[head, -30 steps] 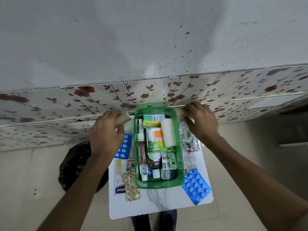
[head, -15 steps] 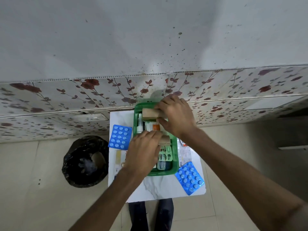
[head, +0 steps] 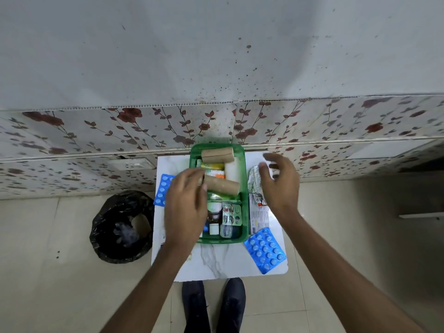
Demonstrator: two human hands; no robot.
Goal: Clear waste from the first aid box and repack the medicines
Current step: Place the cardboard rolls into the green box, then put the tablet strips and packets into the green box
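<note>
The green first aid box (head: 243,203) stands on a small white marble-look table (head: 216,260). Two brown bandage rolls lie on top of its contents: one (head: 217,155) at the far end, one (head: 222,185) across the middle. Bottles, tubes and a blister strip fill the box below them. My left hand (head: 186,205) hovers over the box's left side, fingers spread, fingertips beside the middle roll. My right hand (head: 280,186) is open to the right of the box, above a silver foil strip (head: 253,179). Neither hand holds anything.
Blue blister packs lie at the table's left edge (head: 163,189) and front right corner (head: 265,249). A printed medicine strip (head: 258,216) lies right of the box. A black-bagged bin (head: 121,227) stands on the floor left of the table. A floral-tiled wall is behind; my shoes (head: 213,306) show below.
Both hands brought a brown roll each from beside the box into it and have let go. The right hand has drawn back to the right; the left has lifted off the middle roll.
</note>
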